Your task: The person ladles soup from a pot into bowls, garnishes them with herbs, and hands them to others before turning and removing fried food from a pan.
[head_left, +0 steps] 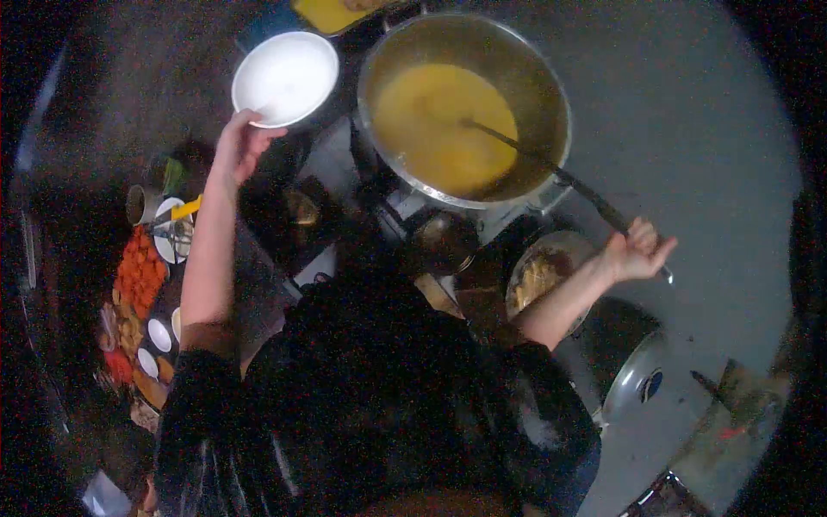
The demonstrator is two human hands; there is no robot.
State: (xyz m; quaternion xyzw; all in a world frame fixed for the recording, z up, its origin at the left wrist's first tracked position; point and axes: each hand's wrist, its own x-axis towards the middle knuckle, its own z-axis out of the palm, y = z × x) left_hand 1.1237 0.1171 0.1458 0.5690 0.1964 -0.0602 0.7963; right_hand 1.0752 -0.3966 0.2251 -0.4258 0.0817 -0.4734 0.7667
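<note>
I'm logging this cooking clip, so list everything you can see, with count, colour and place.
Pot: one, metal, top centre, holding yellow liquid.
Ladle: one, dark long handle, reaching from the pot to the right hand.
Bowl: one, white, top left, held up at its rim.
Small dishes: several, white, far left.
Orange food pieces: a heap, far left.
Plate of food: one, pale yellowish, under the right forearm.
Dark garment: one, black, bottom centre.
Left hand: gripping the bowl.
Right hand: gripping the ladle handle.
</note>
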